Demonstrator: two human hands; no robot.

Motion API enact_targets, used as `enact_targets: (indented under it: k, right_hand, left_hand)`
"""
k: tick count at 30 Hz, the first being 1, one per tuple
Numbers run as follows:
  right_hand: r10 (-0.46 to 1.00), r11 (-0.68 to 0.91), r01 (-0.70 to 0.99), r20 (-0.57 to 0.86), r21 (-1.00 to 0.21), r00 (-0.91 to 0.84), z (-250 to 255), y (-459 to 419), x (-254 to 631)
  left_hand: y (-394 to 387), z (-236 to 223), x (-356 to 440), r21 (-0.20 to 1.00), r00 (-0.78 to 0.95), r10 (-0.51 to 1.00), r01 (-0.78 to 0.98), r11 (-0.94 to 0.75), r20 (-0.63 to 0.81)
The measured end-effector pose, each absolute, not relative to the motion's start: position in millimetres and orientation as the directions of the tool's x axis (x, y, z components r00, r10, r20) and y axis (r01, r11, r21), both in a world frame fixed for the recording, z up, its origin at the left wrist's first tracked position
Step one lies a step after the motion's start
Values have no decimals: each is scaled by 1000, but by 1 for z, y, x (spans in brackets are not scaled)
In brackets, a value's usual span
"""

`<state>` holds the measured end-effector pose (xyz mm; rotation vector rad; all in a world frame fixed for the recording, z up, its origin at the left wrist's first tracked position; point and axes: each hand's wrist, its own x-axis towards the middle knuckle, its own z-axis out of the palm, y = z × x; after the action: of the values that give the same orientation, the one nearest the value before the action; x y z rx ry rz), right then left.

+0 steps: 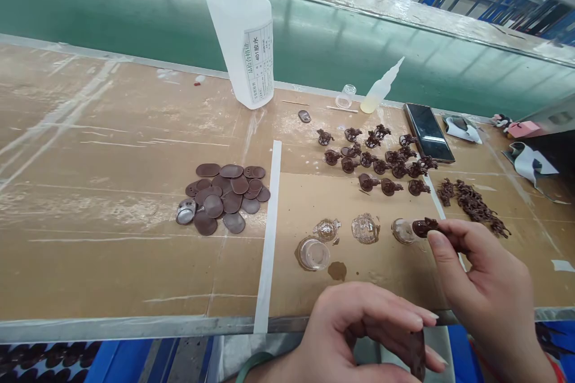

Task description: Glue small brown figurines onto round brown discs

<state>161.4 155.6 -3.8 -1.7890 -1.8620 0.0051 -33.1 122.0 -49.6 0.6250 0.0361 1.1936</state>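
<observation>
My right hand (492,275) pinches a small dark brown figurine (423,227) between thumb and fingertips, just right of a shallow clear cap (403,231) on the board. Nearer to me, at the table's front edge, my left hand (354,329) is curled around a brown oval disc (417,354), seen nearly edge-on. Left of the white tape strip (268,233) lies a loose pile of brown oval discs (223,194). Several assembled brown figurines on bases (381,166) stand in rows beyond my right hand. A heap of small brown figures (476,203) lies to the right.
A large white bottle with a blue cap (249,42) stands at the back, with a small pointed squeeze bottle (381,88) to its right. A phone (429,131) lies behind the figurines. A clear round cup (314,254) and wet glue spots (365,228) are nearby.
</observation>
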Motion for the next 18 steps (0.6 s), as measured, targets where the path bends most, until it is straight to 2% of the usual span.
enact_targets:
  k: [8,14,18]
  right_hand:
    - [919,116,926,393,-358,36,-4,154,161]
    - [931,19,910,340,-414,135,-7,152,163]
    - [931,40,913,347,-407,114,-7,152,163]
  left_hand:
    - [122,-49,-31,437,355,879,-878,197,319]
    - [122,-48,-33,466,358,889,-863,197,286]
    - [122,-48,-33,468,346,896,-864,187,280]
